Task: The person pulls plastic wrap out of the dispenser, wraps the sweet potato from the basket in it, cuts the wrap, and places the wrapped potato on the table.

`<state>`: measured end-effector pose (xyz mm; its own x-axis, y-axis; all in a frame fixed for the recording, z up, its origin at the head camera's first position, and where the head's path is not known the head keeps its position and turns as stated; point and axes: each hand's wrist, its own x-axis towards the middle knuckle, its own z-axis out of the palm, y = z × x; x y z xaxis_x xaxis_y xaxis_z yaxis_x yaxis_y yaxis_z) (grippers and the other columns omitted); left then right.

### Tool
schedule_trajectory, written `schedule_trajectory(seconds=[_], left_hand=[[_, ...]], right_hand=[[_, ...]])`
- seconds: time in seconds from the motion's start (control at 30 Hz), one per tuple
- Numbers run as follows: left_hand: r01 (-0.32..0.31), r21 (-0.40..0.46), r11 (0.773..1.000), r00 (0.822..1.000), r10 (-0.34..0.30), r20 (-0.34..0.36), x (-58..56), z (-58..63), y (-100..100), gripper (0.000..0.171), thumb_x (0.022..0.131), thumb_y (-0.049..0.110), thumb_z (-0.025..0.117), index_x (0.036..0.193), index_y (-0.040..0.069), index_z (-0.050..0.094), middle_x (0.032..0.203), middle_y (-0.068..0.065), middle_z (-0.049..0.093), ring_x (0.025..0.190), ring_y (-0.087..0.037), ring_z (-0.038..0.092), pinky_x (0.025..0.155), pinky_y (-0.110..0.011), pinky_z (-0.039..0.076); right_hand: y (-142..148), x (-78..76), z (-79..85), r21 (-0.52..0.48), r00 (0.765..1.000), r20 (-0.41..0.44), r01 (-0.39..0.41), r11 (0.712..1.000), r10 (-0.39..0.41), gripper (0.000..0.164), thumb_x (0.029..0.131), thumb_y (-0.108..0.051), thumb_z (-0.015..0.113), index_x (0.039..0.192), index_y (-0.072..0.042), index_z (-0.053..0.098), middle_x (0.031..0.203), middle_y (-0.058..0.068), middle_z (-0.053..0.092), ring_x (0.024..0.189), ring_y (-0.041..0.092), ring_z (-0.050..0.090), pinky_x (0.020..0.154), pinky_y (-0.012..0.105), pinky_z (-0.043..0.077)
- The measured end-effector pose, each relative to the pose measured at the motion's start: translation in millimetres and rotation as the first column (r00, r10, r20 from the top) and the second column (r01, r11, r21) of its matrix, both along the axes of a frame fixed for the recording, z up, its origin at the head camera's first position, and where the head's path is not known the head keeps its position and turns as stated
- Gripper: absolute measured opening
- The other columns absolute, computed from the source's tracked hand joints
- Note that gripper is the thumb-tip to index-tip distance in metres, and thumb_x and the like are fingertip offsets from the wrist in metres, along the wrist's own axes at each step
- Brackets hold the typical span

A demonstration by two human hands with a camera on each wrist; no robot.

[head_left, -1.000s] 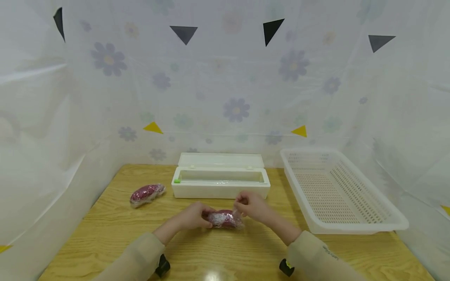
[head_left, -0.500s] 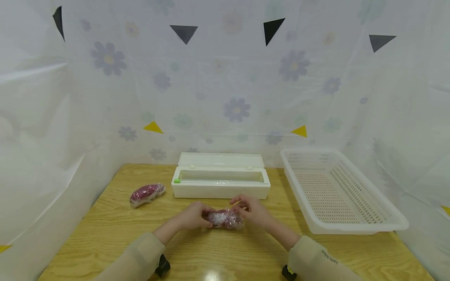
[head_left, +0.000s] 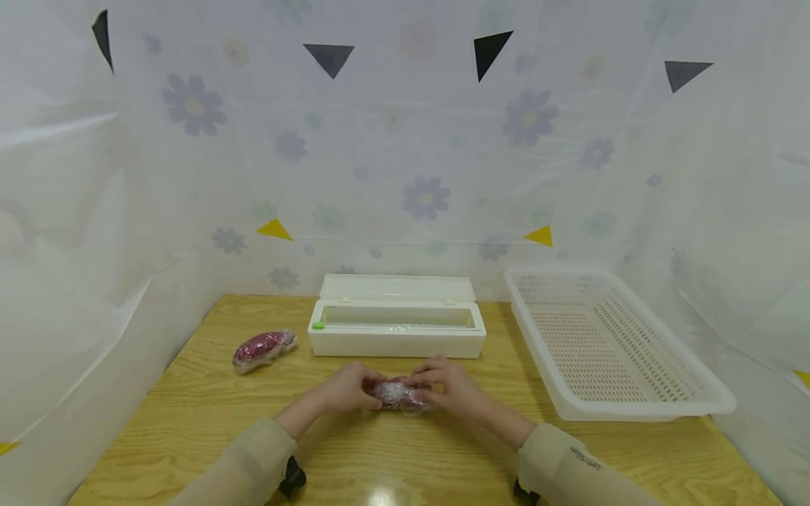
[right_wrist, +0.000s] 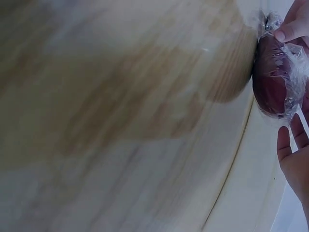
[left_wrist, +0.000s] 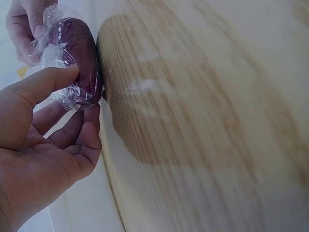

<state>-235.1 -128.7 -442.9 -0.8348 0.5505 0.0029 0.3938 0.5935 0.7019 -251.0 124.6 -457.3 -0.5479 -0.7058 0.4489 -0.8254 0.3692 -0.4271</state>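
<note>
A dark purple-red, oval vegetable (head_left: 399, 396) wrapped in crinkled cling film lies on the wooden table (head_left: 354, 464), in front of a white box. At its left end my left hand (head_left: 348, 388) grips it; the left wrist view has the thumb on the film (left_wrist: 58, 55) and the other fingers below. My right hand (head_left: 457, 390) is at the opposite end, its fingers reaching over the wrapped top. In the right wrist view, loosely extended fingers (right_wrist: 284, 140) of that hand show close to the vegetable's end (right_wrist: 270, 82); part of the hand is out of frame.
Behind the hands stands the long white cling film box (head_left: 399, 344), lid raised, with a green slider (head_left: 318, 325) at its left. A second wrapped purple-red vegetable (head_left: 262, 349) lies to the left. On the right is a white perforated plastic basket (head_left: 639, 409).
My right hand has let go of the pinched film end and moved left, laying its fingers over the wrapped vegetable. My left hand keeps its grip in the same place.
</note>
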Motion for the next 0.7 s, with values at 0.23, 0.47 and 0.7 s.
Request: schedule_trajectory(seconds=[0.23, 0.47, 0.7], left_hand=[[0.026, 0.001, 1.000, 1.000, -0.026, -0.009, 0.4, 2.6, -1, 0.038, 0.081, 0.013, 0.073, 0.115, -0.002, 0.065, 0.108, -0.012, 0.069, 0.098, -0.020, 0.062, 0.083, -0.034, 0.050], [0.009, 0.007, 1.000, 1.000, -0.009, 0.030, -0.6, 0.3, 1, 0.037, 0.080, 0.010, 0.074, 0.115, -0.001, 0.065, 0.108, -0.012, 0.068, 0.096, -0.022, 0.062, 0.082, -0.036, 0.051], [0.016, -0.016, 1.000, 1.000, -0.016, 0.017, -0.7, 2.2, 2, 0.040, 0.082, 0.014, 0.073, 0.117, -0.001, 0.063, 0.106, -0.010, 0.067, 0.093, -0.017, 0.060, 0.078, -0.032, 0.049]], right_hand=[[-3, 2.2, 1.4, 0.046, 0.999, -0.015, 0.037, 0.998, -0.036, 0.029, 0.083, -0.018, 0.072, 0.111, -0.017, 0.070, 0.114, 0.006, 0.062, 0.104, 0.016, 0.052, 0.085, 0.030, 0.050], [-7, 5.3, 7.4, 0.128, 0.997, -0.073, 0.029, 0.991, -0.020, 0.029, 0.087, -0.018, 0.069, 0.116, -0.016, 0.069, 0.112, 0.002, 0.058, 0.100, 0.015, 0.051, 0.079, 0.028, 0.047], [-8, 5.2, 10.1, 0.179, 0.996, -0.075, 0.064, 0.982, -0.052, 0.028, 0.088, -0.019, 0.067, 0.115, -0.018, 0.069, 0.114, 0.002, 0.057, 0.104, 0.016, 0.048, 0.085, 0.032, 0.046]])
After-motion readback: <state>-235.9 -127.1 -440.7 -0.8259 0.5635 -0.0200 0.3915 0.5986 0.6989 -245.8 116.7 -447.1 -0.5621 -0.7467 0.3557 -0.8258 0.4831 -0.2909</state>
